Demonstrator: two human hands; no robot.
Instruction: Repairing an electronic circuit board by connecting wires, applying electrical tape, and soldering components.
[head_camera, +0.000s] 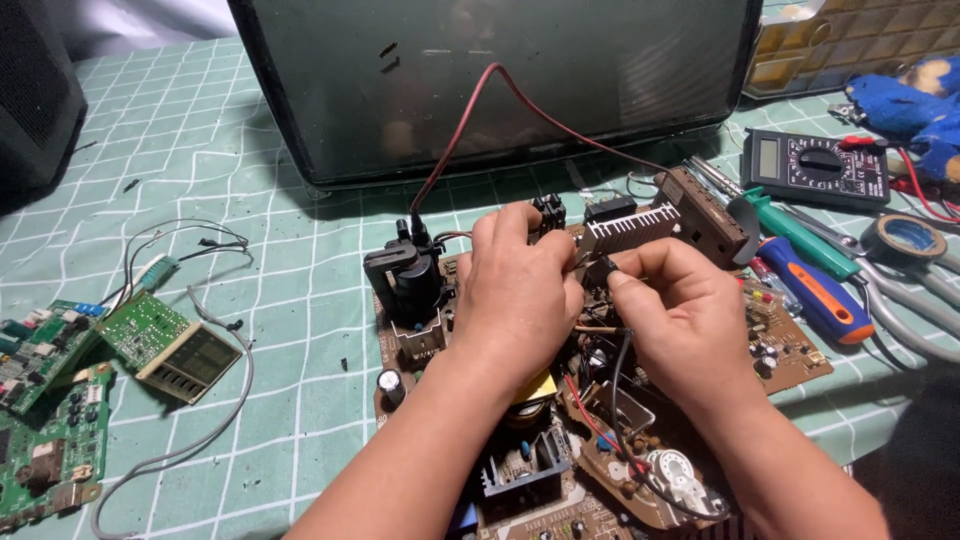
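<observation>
A brown circuit board (790, 355) with many parts lies on the table in front of me. My left hand (515, 290) rests over its middle, fingers curled, tips pinching a thin wire near a black connector (549, 213). My right hand (680, 305) meets it from the right, thumb and forefinger pinched on a small black part (603, 268) with a black lead hanging down. A black transformer (405, 275) with a red cable (470, 120) stands left of my left hand. A finned metal heatsink (630, 228) sits just behind my fingers.
A large dark television set (500, 90) stands at the back. Green circuit boards (60, 390) and grey wires lie at the left. A multimeter (810, 165), screwdrivers (815, 290), pliers, a tape roll (905, 240) and a blue cloth (910, 105) are at the right.
</observation>
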